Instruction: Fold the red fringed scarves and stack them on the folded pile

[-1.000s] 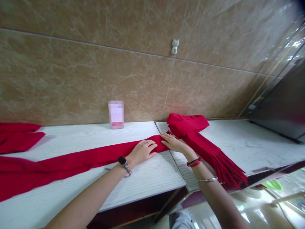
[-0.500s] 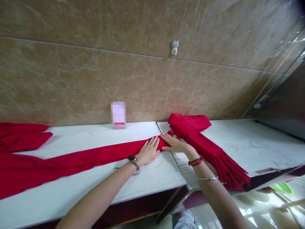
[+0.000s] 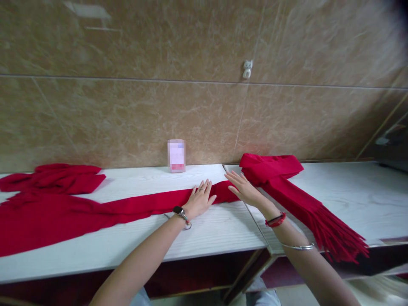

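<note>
A long red scarf (image 3: 137, 205) lies across the white tabletop, a narrow folded strip at its right part and spread wider at the left. My left hand (image 3: 200, 199) rests flat on the strip, fingers spread. Close to the strip's right end is my right hand (image 3: 244, 189), fingers stretched out and holding nothing; I cannot tell if it touches the cloth. Just beyond it, a second red scarf (image 3: 293, 193) lies folded over, its fringe (image 3: 342, 238) hanging at the front edge.
Another bunched red cloth (image 3: 57, 178) lies at the back left. A blurred pinkish card or phone (image 3: 177, 156) leans against the brown tiled wall (image 3: 127, 114). A small white cat-shaped hook (image 3: 247, 69) is on the wall. Two white tabletops (image 3: 204, 238) meet at a seam.
My left hand has slid a little right along the strip and spread its fingers. My right hand has shifted slightly at the strip's end. The view has turned left.
</note>
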`<state>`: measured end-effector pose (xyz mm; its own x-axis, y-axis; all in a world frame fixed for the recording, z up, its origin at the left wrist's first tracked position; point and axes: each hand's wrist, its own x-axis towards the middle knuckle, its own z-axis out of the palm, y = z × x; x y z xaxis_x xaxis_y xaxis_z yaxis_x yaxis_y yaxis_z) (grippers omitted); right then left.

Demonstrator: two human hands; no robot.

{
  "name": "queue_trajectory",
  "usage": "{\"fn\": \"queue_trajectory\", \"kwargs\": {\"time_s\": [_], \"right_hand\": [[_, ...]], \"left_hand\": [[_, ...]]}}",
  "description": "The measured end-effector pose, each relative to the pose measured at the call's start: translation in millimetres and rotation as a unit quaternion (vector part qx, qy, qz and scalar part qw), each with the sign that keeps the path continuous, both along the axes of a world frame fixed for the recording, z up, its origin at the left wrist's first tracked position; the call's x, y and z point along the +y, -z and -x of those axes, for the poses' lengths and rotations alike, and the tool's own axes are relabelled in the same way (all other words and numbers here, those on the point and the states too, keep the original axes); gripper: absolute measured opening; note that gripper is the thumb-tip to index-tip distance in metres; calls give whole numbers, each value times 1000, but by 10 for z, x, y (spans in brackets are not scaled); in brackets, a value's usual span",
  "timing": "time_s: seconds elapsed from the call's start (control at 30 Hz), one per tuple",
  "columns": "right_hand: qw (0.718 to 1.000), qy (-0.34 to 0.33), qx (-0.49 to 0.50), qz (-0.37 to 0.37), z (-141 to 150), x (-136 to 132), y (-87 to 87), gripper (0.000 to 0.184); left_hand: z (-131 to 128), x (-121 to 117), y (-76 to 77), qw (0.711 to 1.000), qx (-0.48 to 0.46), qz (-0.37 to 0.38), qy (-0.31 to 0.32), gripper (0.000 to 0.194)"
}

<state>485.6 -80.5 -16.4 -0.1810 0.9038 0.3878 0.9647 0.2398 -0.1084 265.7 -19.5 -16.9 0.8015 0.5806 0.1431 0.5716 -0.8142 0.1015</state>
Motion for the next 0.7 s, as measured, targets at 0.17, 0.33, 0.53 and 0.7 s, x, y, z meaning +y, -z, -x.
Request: {"fn": "queue_trajectory", "kwargs": {"time_s": [0.17, 0.33, 0.53, 0.7], "right_hand": [[995, -18, -92, 37, 64, 46, 205, 46], [997, 0, -73, 32, 54, 27, 164, 46], [995, -67, -70, -26, 331, 11, -12, 45], [986, -109, -129, 18, 487, 20, 69, 39]], "left_hand": [[55, 22, 60, 998, 53, 3, -19, 55], [34, -1, 42, 999, 50, 6, -19, 54], [120, 75, -29, 997, 26, 17, -68, 55], [155, 87, -1, 992, 61, 42, -104, 56]]}}
